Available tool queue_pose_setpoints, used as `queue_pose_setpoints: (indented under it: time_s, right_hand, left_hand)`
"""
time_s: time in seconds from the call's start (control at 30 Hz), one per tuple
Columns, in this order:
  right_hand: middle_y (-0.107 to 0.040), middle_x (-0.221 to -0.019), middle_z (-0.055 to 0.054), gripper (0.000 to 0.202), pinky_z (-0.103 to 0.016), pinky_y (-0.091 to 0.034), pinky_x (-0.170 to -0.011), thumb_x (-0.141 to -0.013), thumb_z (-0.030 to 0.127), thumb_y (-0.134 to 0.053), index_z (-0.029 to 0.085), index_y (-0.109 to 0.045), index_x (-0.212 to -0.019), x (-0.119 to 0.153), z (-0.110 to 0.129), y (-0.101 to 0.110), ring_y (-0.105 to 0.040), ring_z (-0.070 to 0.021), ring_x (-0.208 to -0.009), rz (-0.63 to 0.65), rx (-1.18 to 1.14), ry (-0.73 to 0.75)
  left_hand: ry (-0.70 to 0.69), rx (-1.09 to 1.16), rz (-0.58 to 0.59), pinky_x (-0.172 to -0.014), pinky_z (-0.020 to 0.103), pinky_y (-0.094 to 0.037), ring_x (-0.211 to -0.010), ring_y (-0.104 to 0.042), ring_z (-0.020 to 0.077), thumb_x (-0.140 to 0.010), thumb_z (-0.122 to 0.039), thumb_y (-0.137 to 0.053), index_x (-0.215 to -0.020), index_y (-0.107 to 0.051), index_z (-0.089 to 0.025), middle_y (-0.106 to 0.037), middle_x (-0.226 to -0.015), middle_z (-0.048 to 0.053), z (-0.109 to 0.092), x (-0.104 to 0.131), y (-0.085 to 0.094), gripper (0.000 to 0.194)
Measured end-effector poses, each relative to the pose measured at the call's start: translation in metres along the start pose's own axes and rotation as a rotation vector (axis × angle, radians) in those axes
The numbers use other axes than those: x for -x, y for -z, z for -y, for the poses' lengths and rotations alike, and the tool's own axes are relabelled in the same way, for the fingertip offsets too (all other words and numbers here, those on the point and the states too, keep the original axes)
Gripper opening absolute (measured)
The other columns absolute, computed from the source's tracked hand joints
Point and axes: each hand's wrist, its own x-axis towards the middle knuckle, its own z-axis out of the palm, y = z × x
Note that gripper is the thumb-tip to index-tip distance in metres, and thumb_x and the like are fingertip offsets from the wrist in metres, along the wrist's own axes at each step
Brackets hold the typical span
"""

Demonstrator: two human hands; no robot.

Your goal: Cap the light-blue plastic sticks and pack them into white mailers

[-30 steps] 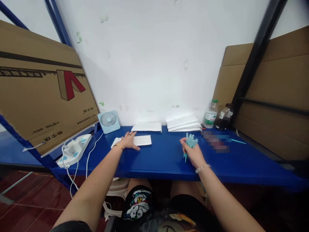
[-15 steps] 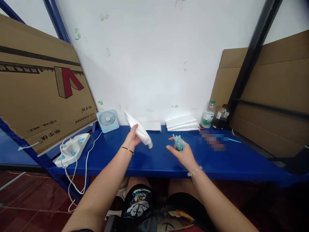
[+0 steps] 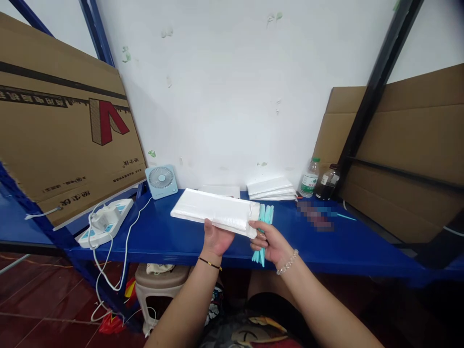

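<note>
A flat white packet [image 3: 213, 208] in a glossy wrapper is held above the blue table, its long side running left to right. My left hand [image 3: 216, 240] supports it from below, with the thumb up against the near edge and the fingers hidden underneath. A bunch of slim teal plastic sticks [image 3: 267, 214] is in my closed right hand [image 3: 272, 245], poking out above and below the fingers. That hand's thumb and fingers also touch the right end of the packet, where the wrapper looks crumpled.
Behind the packet, white flat packs [image 3: 271, 187] lie stacked by the wall. A small blue fan [image 3: 161, 181] and a power strip [image 3: 108, 224] with cables are on the left. A clear bottle [image 3: 309, 179] and a dark bottle [image 3: 327, 182] stand right, near a blurred patch. Cardboard flanks both sides.
The packet has turned from steeply tilted to nearly level, broad face showing. My right hand has moved in and closed round the teal sticks, now touching the packet's right end.
</note>
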Motion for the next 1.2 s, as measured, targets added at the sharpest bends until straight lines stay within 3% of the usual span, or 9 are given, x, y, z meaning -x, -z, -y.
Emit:
queue_pose_setpoints:
  time_s: [0.17, 0.27, 0.4, 0.53, 0.67, 0.8, 0.93, 1.07, 1.2]
  right_hand:
    - [-0.025, -0.039, 0.011, 0.036, -0.019, -0.027, -0.037, -0.069, 0.032, -0.068, 0.02, -0.038, -0.052, 0.002, -0.011, 0.005, -0.02, -0.0038, -0.035, -0.003, -0.032, -0.014]
    - [-0.03, -0.045, 0.011, 0.023, -0.022, -0.037, -0.044, -0.07, 0.034, -0.069, 0.019, -0.052, -0.07, 0.002, 0.002, 0.013, -0.028, -0.0058, -0.038, -0.084, -0.088, 0.217]
    - [-0.043, -0.052, 0.006, 0.025, -0.03, -0.049, -0.062, -0.08, 0.046, -0.056, 0.022, -0.05, -0.075, 0.01, 0.038, 0.012, -0.049, -0.0114, -0.049, -0.146, -0.044, 0.565]
    - [-0.06, -0.062, 0.001, 0.031, -0.039, -0.05, -0.075, -0.084, 0.055, -0.046, 0.025, -0.047, -0.077, 0.022, 0.059, -0.01, -0.065, -0.0209, -0.075, -0.146, 0.204, 0.793]
    - [-0.067, -0.07, -0.002, 0.034, -0.045, -0.048, -0.082, -0.083, 0.059, -0.045, 0.025, -0.05, -0.079, 0.027, 0.055, -0.026, -0.067, -0.0234, -0.079, -0.116, 0.436, 0.886]
    - [-0.069, -0.075, -0.003, 0.029, -0.05, -0.035, -0.101, -0.086, 0.053, -0.045, 0.027, -0.057, -0.082, 0.029, 0.046, -0.022, -0.067, -0.0233, -0.087, 0.05, 0.788, 1.022]
    - [-0.071, -0.079, -0.003, 0.033, -0.054, -0.019, -0.11, -0.091, 0.047, -0.037, 0.027, -0.062, -0.083, 0.034, 0.04, -0.019, -0.066, -0.0242, -0.09, 0.234, 1.067, 1.103]
    - [-0.072, -0.077, -0.002, 0.032, -0.055, -0.014, -0.111, -0.09, 0.047, -0.04, 0.03, -0.064, -0.081, 0.036, 0.036, -0.02, -0.066, -0.0255, -0.09, 0.266, 1.175, 1.166]
    - [-0.071, -0.095, -0.002, 0.021, -0.054, -0.012, -0.112, -0.084, 0.045, -0.053, 0.03, -0.067, -0.077, 0.033, 0.031, -0.018, -0.058, -0.0267, -0.109, 0.268, 1.266, 1.222]
  left_hand:
    - [-0.064, -0.046, -0.103, -0.102, 0.045, -0.038, -0.125, -0.042, 0.0288, -0.069, -0.071, -0.051, -0.124, -0.047, -0.027, -0.059, -0.118, 0.007, 0.001, -0.007, 0.0, 0.07]
    - [0.023, 0.144, -0.336, -0.094, 0.043, -0.046, -0.112, -0.055, 0.0257, -0.076, -0.058, -0.051, -0.11, -0.054, -0.023, -0.064, -0.098, 0.006, 0.002, -0.018, 0.005, 0.049]
    - [0.223, 0.363, -0.567, -0.081, 0.043, -0.053, -0.089, -0.065, 0.0235, -0.078, -0.046, -0.054, -0.096, -0.054, -0.018, -0.064, -0.089, 0.007, 0.008, -0.024, 0.005, 0.033]
    - [0.368, 0.446, -0.517, -0.075, 0.043, -0.054, -0.082, -0.066, 0.0242, -0.079, -0.043, -0.054, -0.098, -0.052, -0.016, -0.065, -0.094, 0.012, 0.018, -0.022, -0.009, 0.033]
    - [0.429, 0.492, -0.399, -0.069, 0.038, -0.055, -0.076, -0.066, 0.0229, -0.081, -0.041, -0.05, -0.094, -0.054, -0.013, -0.065, -0.086, 0.012, 0.025, -0.018, -0.026, 0.031]
    - [0.452, 0.579, -0.305, -0.063, 0.032, -0.054, -0.062, -0.063, 0.0176, -0.085, -0.039, -0.044, -0.088, -0.055, -0.012, -0.061, -0.068, 0.006, 0.025, -0.015, -0.032, 0.03]
    - [0.551, 0.571, -0.321, -0.057, 0.029, -0.053, -0.055, -0.06, 0.0168, -0.084, -0.043, -0.044, -0.094, -0.056, -0.007, -0.057, -0.059, 0.004, 0.022, -0.015, -0.03, 0.039]
    - [0.622, 0.557, -0.309, -0.064, 0.033, -0.054, -0.072, -0.066, 0.0235, -0.082, -0.047, -0.042, -0.1, -0.055, -0.004, -0.064, -0.075, 0.012, 0.022, -0.015, -0.028, 0.048]
    - [0.559, 0.566, -0.327, -0.056, 0.028, -0.052, -0.059, -0.062, 0.0177, -0.084, -0.041, -0.042, -0.088, -0.056, -0.009, -0.061, -0.066, 0.007, 0.019, -0.011, -0.03, 0.035]
